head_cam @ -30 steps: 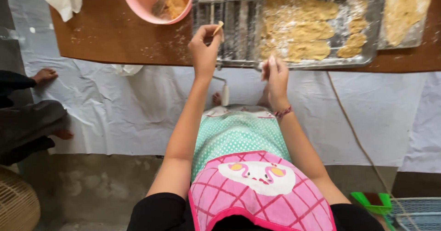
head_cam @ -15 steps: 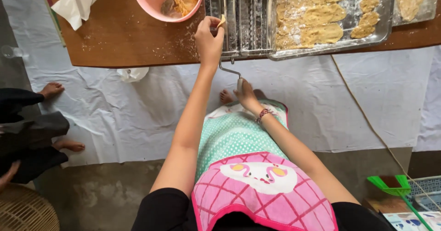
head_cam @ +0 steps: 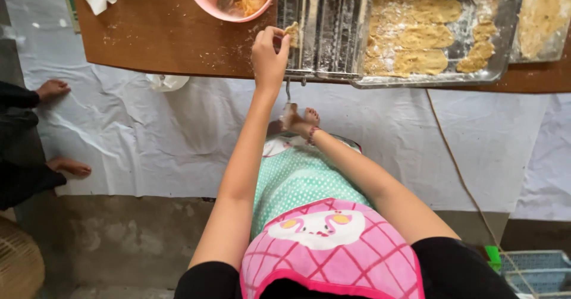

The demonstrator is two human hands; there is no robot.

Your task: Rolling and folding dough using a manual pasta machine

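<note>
My left hand [head_cam: 269,55] is raised at the metal pasta roller [head_cam: 324,28] on the wooden table edge, pinching a small piece of yellow dough [head_cam: 292,33] against its left side. My right hand [head_cam: 291,119] is lower, below the table edge, closed around the roller's crank handle [head_cam: 288,91]. I wear a green dotted and pink apron [head_cam: 315,221].
A pink bowl [head_cam: 208,4] with dough stands left of the roller. A metal tray [head_cam: 440,79] of floured dough sheets lies to the right. White cloth [head_cam: 148,138] covers the floor. Another person's bare feet [head_cam: 53,88] are at the left. A cable [head_cam: 458,162] and blue crate [head_cam: 535,272] are at the right.
My right hand has dropped from the tray's edge down to the crank below the table. My left hand stays at the roller with the dough. The view has shifted slightly.
</note>
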